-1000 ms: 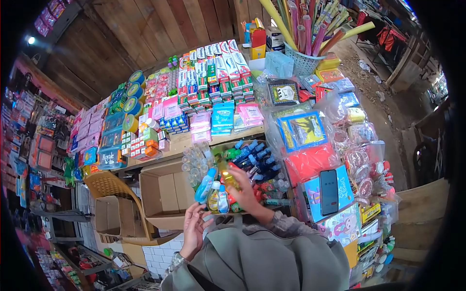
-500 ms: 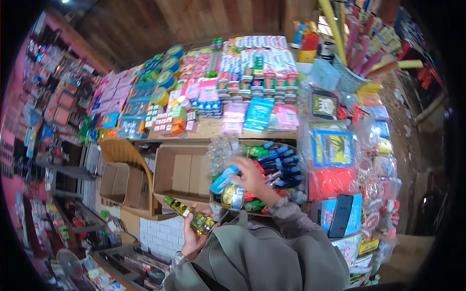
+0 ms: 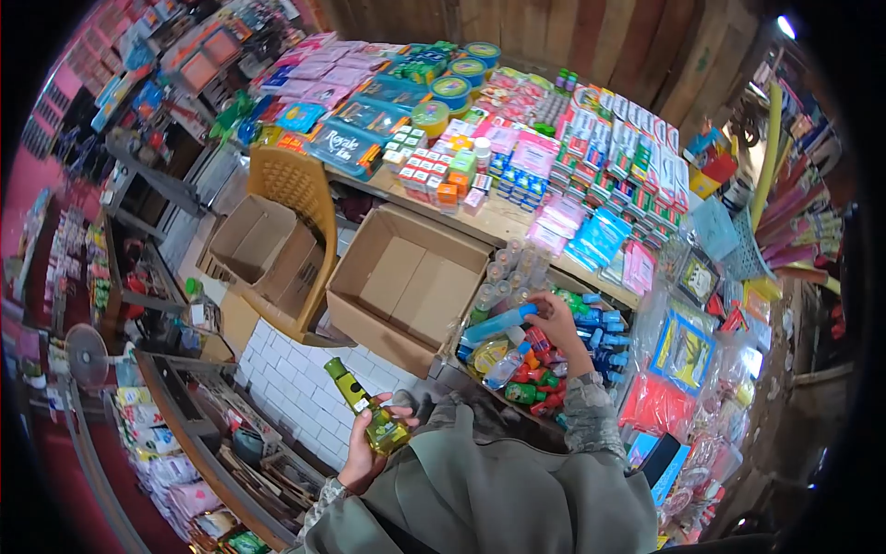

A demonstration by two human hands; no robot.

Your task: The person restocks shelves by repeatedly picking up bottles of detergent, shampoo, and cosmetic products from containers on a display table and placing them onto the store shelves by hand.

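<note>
In my left hand (image 3: 360,454) is a bottle of yellow-green liquid (image 3: 380,427) with a green cap, tilted, its cap pointing up and left. The fingers wrap round its lower body. My right hand (image 3: 557,325) pinches a light blue bottle (image 3: 496,325) near its capped end. That bottle lies slanted over a box full of bottles. Around it are red bottles (image 3: 538,342), green bottles (image 3: 524,393), dark blue bottles (image 3: 609,340) and several clear-capped bottles (image 3: 503,270). A clear bottle with a blue cap (image 3: 506,367) lies just below the right hand.
An open cardboard box (image 3: 406,277) stands left of the bottles. Farther left, a smaller carton (image 3: 263,242) rests on a yellow chair (image 3: 293,175). The table (image 3: 420,191) behind carries packed goods, and plastic-wrapped items (image 3: 660,399) lie on the right.
The view has turned left, so the scene appears shifted right and tilted. My right hand has closed on the light blue bottle. The green-capped bottle stays in my left hand.
</note>
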